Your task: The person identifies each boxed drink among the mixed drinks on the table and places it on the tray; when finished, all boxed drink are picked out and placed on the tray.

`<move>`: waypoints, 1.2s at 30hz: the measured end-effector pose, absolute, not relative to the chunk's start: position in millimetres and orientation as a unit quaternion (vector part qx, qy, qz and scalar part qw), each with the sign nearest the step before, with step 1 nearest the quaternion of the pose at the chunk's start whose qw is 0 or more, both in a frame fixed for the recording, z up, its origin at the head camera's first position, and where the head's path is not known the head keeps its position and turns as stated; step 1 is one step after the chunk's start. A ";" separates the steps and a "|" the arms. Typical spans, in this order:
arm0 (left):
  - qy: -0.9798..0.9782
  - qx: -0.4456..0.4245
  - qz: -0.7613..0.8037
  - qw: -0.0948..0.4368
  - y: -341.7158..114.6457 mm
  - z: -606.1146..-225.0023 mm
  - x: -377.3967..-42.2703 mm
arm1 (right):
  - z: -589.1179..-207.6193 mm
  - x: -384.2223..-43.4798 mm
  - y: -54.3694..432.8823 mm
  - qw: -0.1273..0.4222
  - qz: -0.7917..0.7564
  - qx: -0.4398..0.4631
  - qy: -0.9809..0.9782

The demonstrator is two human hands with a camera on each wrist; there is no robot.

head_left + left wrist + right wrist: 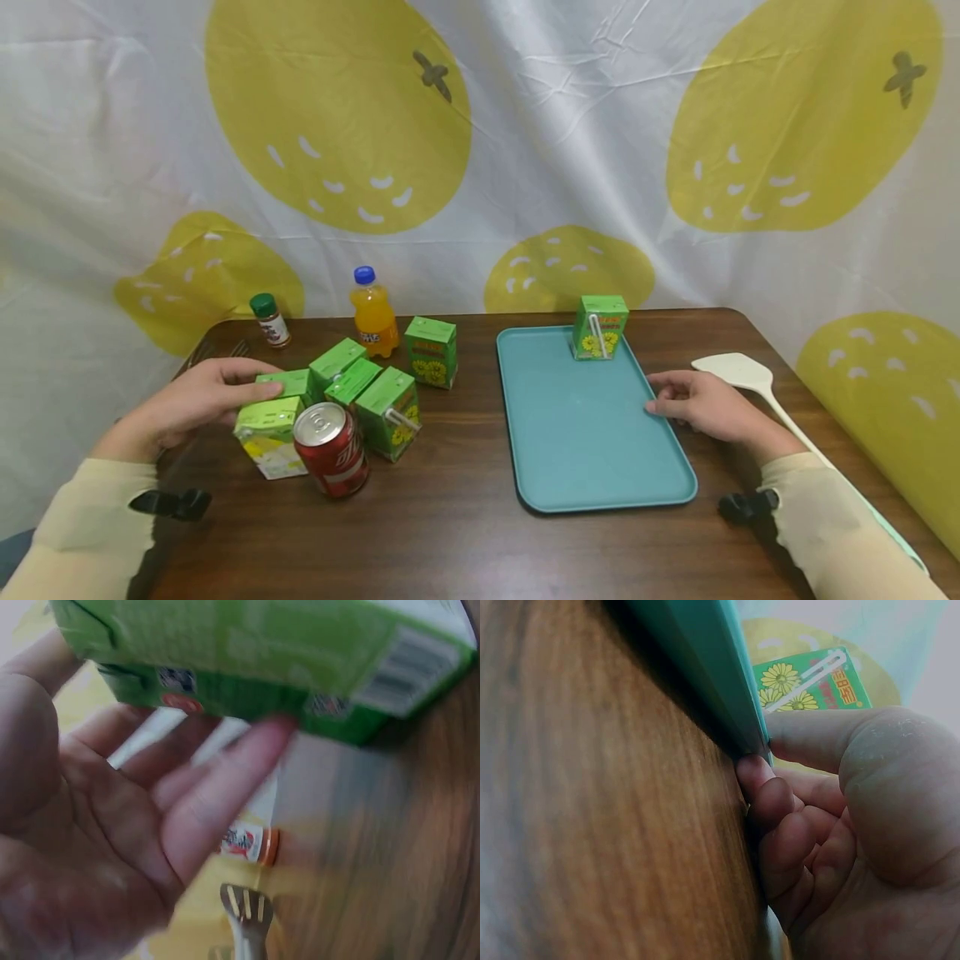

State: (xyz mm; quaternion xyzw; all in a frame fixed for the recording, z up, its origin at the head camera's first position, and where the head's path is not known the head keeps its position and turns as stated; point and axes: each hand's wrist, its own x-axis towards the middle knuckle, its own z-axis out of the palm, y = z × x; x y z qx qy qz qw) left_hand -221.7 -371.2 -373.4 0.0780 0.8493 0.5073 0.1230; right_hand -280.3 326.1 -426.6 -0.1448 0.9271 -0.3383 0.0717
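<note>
Well, your left hand (pixel 198 400) is at 8 o'clock, its grip spread, fingers against a cluster of green drink cartons (pixel 292 385). A pale-green carton (pixel 276 446) stands at the cluster's 8 o'clock, and a red can (pixel 330 450) at its 6 o'clock. Over at 4 o'clock, your right hand (pixel 701 404) pinches the right rim of the blue tray (pixel 592 425), which lies flat on the desk (pixel 442 533). One carton with a straw (pixel 598 327) stands upright at the tray's 12 o'clock end. From the cluster, you have an orange bottle (pixel 375 321) at 1 o'clock and a green-capped jar (pixel 271 319) at 11.
</note>
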 end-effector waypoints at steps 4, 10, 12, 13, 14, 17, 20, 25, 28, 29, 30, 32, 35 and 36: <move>0.890 0.095 0.443 0.047 -370.3 -374.7 -219.6 | -426.8 -280.4 326.0 0.073 -0.339 -0.144 0.927; 0.925 0.129 0.352 -0.054 -368.7 -377.0 -220.6 | -426.7 -280.4 325.8 0.073 -0.332 -0.140 0.930; 0.930 0.138 0.332 -0.078 -367.2 -378.1 -222.3 | -426.7 -280.6 325.8 0.074 -0.331 -0.140 0.930; 0.931 0.143 0.323 -0.089 -366.6 -378.9 -223.4 | -426.8 -280.7 325.8 0.075 -0.330 -0.139 0.931; 0.932 0.147 0.317 -0.098 -366.1 -379.8 -224.5 | -426.8 -280.8 325.7 0.076 -0.330 -0.139 0.931; 0.932 0.160 0.303 -0.120 -365.5 -381.3 -226.0 | -427.1 -280.8 325.9 0.076 -0.329 -0.138 0.931; 0.932 0.172 0.290 -0.134 -366.2 -382.3 -226.8 | -427.7 -280.9 326.1 0.075 -0.329 -0.137 0.931; 0.934 0.171 0.286 -0.126 -365.6 -381.2 -226.7 | -428.7 -280.6 327.6 0.074 -0.326 -0.140 0.932; 0.937 0.152 0.297 -0.098 -364.2 -379.7 -225.5 | -428.3 -280.6 327.4 0.074 -0.327 -0.139 0.932; 0.938 0.146 0.303 -0.089 -363.8 -379.4 -225.1 | -428.0 -280.6 327.0 0.074 -0.327 -0.138 0.932; 0.938 0.142 0.307 -0.082 -363.6 -379.3 -224.8 | -427.7 -280.7 326.6 0.074 -0.328 -0.138 0.932; 0.936 0.134 0.317 -0.070 -363.6 -379.4 -224.4 | -427.3 -280.5 326.2 0.075 -0.328 -0.139 0.931; 0.933 0.128 0.331 -0.061 -364.4 -380.1 -224.2 | -426.6 -280.3 325.7 0.075 -0.328 -0.140 0.931; 0.931 0.127 0.337 -0.058 -364.7 -380.3 -224.3 | -426.4 -280.1 325.6 0.076 -0.328 -0.139 0.931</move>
